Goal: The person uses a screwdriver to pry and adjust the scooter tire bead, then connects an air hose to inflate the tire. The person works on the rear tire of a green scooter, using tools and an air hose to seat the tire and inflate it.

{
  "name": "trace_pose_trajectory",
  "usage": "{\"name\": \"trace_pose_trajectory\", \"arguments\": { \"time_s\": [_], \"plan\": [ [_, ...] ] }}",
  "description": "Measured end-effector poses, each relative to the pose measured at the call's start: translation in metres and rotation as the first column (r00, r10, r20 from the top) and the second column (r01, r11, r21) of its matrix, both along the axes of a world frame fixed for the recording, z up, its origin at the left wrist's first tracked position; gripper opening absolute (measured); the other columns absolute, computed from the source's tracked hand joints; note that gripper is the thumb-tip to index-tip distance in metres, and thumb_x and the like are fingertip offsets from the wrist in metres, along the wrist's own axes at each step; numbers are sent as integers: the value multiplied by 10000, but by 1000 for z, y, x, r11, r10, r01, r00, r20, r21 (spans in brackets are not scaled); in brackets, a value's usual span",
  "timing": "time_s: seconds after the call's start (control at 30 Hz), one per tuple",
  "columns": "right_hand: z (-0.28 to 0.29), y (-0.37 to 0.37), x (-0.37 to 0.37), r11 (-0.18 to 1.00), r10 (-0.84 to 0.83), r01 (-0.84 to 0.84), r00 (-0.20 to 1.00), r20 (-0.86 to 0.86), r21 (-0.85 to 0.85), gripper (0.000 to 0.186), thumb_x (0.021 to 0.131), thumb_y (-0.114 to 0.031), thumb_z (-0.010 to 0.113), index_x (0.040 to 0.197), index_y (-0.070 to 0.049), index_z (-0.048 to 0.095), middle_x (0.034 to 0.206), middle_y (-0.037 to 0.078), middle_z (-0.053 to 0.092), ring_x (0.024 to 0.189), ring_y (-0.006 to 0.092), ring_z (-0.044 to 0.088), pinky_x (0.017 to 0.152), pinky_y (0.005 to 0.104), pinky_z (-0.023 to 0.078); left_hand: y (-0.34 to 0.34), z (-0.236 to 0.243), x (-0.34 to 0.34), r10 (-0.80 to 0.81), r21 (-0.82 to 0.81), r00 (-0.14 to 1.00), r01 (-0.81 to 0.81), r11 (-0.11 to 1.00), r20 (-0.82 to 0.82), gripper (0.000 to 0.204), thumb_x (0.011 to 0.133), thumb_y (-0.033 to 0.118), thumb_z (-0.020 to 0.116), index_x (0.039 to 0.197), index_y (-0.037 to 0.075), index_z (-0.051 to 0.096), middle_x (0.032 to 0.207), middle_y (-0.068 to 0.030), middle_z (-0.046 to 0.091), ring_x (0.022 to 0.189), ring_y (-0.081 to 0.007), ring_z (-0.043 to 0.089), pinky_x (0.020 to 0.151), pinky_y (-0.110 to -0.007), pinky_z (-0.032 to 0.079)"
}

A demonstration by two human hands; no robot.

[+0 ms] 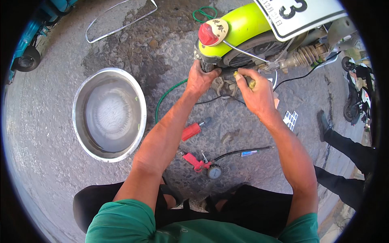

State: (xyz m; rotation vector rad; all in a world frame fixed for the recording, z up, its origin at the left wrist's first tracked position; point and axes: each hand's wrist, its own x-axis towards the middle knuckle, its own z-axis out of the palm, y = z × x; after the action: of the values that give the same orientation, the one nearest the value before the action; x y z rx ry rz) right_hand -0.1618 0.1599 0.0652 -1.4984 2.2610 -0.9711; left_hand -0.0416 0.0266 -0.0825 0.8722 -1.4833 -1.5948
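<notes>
The rear wheel of a vehicle with a lime-yellow mudguard [243, 25] is in front of me at the upper right. My left hand [199, 81] is closed on the dark tyre just beneath the mudguard's left end, thumb toward the right; its fingertips are hidden. To its right, my right hand [259, 92] is closed round a small yellow-handled tool [252, 84], held beside the wheel's near side. The tool's working end cannot be made out. A red tail light [208, 34] on a cream base tops the mudguard, and a white number plate [298, 14] hangs above.
A steel basin [77, 109] with water stands left. Between my arms lie a red-handled tool [191, 131] and a tyre inflator [196, 163] with gauge and hose. A patch sheet [290, 120] lies right, near a bystander's legs [344, 143]. A green hose [164, 96] crosses the ground.
</notes>
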Motion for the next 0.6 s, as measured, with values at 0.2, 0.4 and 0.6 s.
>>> {"name": "trace_pose_trajectory", "arguments": {
  "time_s": [0.2,0.4,0.6],
  "plan": [
    [-27,22,-4,980,63,-100,977,-203,-175,318,929,-299,716,1121,-47,717,1106,190,735,995,348,724,831,425,565,-6,25,7,-140,38,989,142,989,-41,403,805,99,819,1170,-20,694,1090,-95,752,980,-171,695,899,-331,544],
    [-31,40,5,986,49,-95,951,-306,-137,303,902,-275,740,1148,-100,711,948,127,670,843,368,670,745,454,548,-11,24,8,-119,33,988,116,993,96,413,798,106,819,1178,-7,702,1092,-87,758,977,-169,699,899,-335,544],
    [-57,58,3,983,-1,-34,982,-187,-182,323,908,-263,732,1190,-108,702,918,140,681,831,380,675,717,451,545,-18,31,11,-135,-38,967,146,989,218,468,784,122,828,1220,22,687,1145,-87,744,1037,-185,684,931,-350,534]
  ]
}}
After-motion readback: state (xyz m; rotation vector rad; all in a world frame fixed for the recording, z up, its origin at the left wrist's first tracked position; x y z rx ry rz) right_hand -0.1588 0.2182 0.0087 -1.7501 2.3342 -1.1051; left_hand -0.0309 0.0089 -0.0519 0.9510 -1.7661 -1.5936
